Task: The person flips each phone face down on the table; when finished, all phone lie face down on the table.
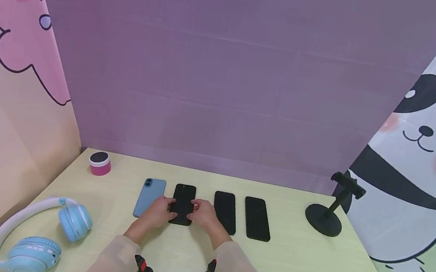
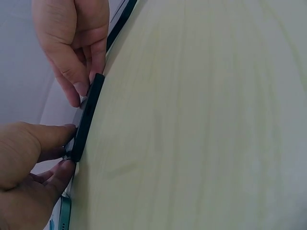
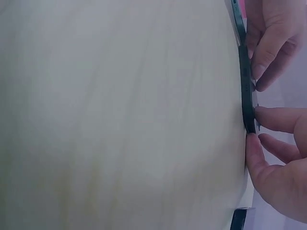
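Note:
In the head view, a black smartphone (image 1: 183, 200) lies on the light table between my two hands. My left hand (image 1: 158, 211) holds its left long edge with thumb and fingers. Along the opposite edge, my right hand (image 1: 203, 214) grips in the same way. Both wrist views show the phone's dark narrow end (image 2: 89, 115), with fingertips at its two sides. A light blue smartphone (image 1: 149, 197) lies just left of it, back camera up. Two more black phones lie to the right, the nearer one (image 1: 225, 213) beside my right hand and the other (image 1: 257, 218) further along.
Blue and white headphones (image 1: 33, 249) lie at the front left. A pink jar with a dark lid (image 1: 99, 164) stands at the back left. At the right is a black stand (image 1: 326, 218) with a round base. A purple cloth (image 1: 222, 88) hangs behind the table.

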`<state>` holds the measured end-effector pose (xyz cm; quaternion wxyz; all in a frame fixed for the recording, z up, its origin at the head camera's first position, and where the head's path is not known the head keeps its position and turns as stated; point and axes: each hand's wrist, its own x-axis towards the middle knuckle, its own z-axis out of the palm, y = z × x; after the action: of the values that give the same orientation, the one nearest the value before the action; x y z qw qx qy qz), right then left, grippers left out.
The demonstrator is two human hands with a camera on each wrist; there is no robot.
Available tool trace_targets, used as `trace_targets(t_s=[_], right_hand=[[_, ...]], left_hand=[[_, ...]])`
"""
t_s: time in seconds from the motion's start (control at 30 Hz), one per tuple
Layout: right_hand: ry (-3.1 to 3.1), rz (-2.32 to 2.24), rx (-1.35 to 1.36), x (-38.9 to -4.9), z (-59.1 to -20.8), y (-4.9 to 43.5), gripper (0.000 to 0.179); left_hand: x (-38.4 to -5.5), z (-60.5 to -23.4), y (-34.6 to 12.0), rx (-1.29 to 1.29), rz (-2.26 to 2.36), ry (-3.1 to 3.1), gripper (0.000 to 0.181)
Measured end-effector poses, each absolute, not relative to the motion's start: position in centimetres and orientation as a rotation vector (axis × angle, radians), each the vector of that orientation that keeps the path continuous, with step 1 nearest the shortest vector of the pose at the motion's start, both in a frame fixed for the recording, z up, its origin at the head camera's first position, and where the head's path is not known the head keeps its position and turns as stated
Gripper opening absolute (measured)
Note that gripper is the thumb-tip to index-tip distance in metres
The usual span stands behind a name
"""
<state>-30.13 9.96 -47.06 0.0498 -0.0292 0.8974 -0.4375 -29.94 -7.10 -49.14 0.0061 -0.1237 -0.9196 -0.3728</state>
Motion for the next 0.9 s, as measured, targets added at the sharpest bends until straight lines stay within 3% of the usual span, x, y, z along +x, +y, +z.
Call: trace_targets(t_s=[0.37, 0.67, 0.9], right_hand=[[2.767, -1.373, -0.239, -29.1, -46.2, 14.5, 0.046], [2.868, -1.362, -0.085, -28.5, -45.8, 20.4, 0.044], [2.95, -1.156, -0.021, -27.9, -46.0, 22.2, 0.046]], left_hand=[[-29.2, -49.2, -5.0, -0.334, -1.201, -2.79, 0.051], [-29.4, -49.0, -0.7, -0.566, -1.255, -2.763, 0.05], [-29.7, -48.6, 2.7, -0.618, -1.305, -2.811, 0.044]])
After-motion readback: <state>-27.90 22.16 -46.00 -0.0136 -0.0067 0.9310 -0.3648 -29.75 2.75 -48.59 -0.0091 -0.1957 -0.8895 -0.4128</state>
